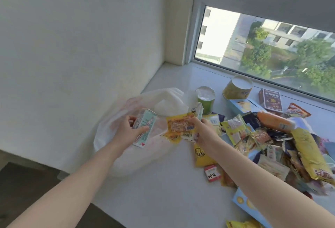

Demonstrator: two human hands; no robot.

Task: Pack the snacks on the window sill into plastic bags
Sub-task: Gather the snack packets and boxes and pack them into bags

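A white plastic bag lies open on the window sill at the left. Over its mouth my left hand grips a pale green drink carton. My right hand holds several small yellow snack packets just right of the bag, above its edge. A second carton stands behind those packets. A heap of mixed snack packets covers the sill to the right.
A green can and a yellow tub stand near the window glass, with a brown box and a blue box beside them. A small red box lies near the front. The wall rises at the left.
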